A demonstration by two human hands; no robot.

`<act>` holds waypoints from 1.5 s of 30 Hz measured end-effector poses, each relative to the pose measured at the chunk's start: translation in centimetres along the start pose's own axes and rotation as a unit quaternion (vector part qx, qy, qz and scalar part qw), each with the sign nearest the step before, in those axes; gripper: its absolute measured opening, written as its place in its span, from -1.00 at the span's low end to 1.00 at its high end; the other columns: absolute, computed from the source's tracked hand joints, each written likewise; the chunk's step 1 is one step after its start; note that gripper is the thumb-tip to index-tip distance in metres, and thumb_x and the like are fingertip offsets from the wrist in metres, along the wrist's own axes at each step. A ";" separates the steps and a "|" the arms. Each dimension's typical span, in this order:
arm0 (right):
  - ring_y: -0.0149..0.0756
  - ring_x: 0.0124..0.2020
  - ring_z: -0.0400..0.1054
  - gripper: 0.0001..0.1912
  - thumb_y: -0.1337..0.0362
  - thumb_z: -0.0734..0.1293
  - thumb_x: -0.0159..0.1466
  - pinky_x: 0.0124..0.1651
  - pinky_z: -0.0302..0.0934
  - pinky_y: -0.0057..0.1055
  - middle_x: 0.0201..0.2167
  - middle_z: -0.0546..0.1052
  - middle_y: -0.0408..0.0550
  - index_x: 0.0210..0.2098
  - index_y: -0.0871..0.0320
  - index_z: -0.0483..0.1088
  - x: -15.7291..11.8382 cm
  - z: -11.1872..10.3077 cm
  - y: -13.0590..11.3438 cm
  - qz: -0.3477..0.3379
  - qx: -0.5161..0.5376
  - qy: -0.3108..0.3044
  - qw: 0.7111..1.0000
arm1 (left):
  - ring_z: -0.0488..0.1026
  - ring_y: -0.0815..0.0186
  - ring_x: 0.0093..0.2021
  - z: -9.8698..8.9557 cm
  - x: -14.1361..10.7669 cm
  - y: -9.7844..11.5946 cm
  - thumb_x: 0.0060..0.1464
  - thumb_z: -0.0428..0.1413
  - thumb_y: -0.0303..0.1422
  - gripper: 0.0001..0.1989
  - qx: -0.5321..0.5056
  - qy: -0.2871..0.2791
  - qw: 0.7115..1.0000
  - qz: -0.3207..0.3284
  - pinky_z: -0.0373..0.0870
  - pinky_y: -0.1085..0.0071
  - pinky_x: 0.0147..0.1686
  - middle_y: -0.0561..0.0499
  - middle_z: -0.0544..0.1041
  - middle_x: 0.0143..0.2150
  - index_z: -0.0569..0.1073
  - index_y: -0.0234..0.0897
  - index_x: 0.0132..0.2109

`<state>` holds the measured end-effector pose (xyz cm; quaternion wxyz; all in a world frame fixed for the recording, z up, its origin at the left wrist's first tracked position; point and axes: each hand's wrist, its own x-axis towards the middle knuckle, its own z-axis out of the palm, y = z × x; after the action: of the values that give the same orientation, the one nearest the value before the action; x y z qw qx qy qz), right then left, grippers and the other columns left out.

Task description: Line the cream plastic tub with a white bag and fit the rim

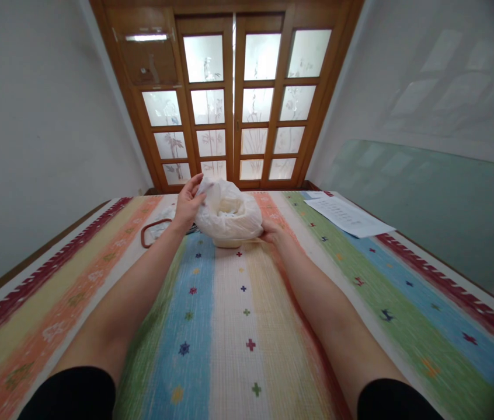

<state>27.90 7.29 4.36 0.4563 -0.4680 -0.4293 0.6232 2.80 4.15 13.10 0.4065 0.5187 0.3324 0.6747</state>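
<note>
In the head view, my left hand (189, 201) is pinching the film of a white plastic bag (247, 216) at its ten o'clock edge, thumb and fingers closing on it. My right hand (271, 230) is touching the bag's lower side at four o'clock; its fingertips are partly hiding, so I can't tell whether it is gripping or only bracing. I judge that the left is spreading the mouth while the right is steadying the opposite side, which would stop the soft film from sagging inward.

The bag is sitting around and over a cream container (227, 243), whose rounded edge is showing at six o'clock. Both are lying near the far end of the striped tablecloth (229, 291), midway between my forearms. The bag's mouth is facing up and slightly toward me; its longer visible axis is running roughly from nine to three o'clock, though the folds are blurring that reading.

A red-brown loop (143, 236) is lying toward nine o'clock, well apart from the bag, while printed papers (347, 216) are resting at three. Wooden doors (230, 116) are standing at twelve.
</note>
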 end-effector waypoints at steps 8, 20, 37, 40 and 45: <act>-0.32 -0.22 0.51 -0.83 0.29 0.41 0.24 -0.13 0.39 -0.43 -0.23 0.65 -0.13 -0.16 0.11 0.51 1.0 -1.5 -3.4 -0.177 0.094 0.059 0.978 | 0.59 0.23 -0.13 -2.4 -0.9 -0.8 0.17 0.32 -0.23 -0.31 0.013 0.090 0.995 0.042 0.56 0.45 -0.22 -0.04 0.62 -0.05 0.31 -0.08 0.39; -0.17 0.04 0.48 -0.59 0.23 0.36 0.30 0.03 0.42 -0.27 -0.03 0.63 -0.12 0.14 -0.03 0.51 -5.5 1.3 -8.4 -0.301 -0.020 -0.010 0.953 | 0.58 0.31 -0.26 -5.5 -2.9 -2.9 0.06 0.33 -0.25 -0.31 0.007 0.105 0.994 -0.021 0.51 0.46 -0.28 -0.03 0.64 -0.09 0.38 -0.13 0.32; -0.12 0.05 0.52 -0.50 0.34 0.36 0.28 0.17 0.33 -0.24 -0.03 0.67 -0.16 0.18 -0.15 0.52 -8.3 8.2 -1.9 -0.279 -0.416 -0.239 0.832 | 0.60 0.10 -0.01 -3.7 -5.5 -4.6 -0.02 0.40 -0.11 -0.48 -0.025 -0.034 0.990 -0.137 0.52 0.34 -0.08 -0.11 0.66 -0.06 0.58 -0.26 0.04; -0.17 -0.14 0.55 -0.53 0.38 0.36 0.25 0.01 0.35 -0.31 -0.17 0.69 -0.16 0.10 -0.15 0.58 -8.0 8.4 -1.1 -0.265 -0.454 -0.263 0.809 | 0.57 0.12 0.08 -3.6 -5.4 -3.9 -0.02 0.41 -0.24 -0.54 0.002 -0.036 0.996 -0.087 0.49 0.34 0.04 -0.09 0.65 0.04 0.60 -0.23 0.04; -0.36 -0.52 0.40 -0.66 0.27 0.44 0.24 -0.29 0.28 -0.41 -0.50 0.59 -0.19 0.01 -0.04 0.62 -7.7 6.0 -3.5 -0.193 -0.467 -0.302 0.808 | 0.60 0.18 -0.06 -4.4 -4.7 -3.0 -0.05 0.29 -0.45 -0.67 -0.045 0.003 0.996 -0.080 0.55 0.33 -0.06 0.00 0.66 -0.10 0.60 -0.23 -0.07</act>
<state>23.72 -0.05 10.31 0.1412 -0.3204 -0.8663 0.3563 -0.20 1.22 7.39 0.4812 0.4697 0.3433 0.6557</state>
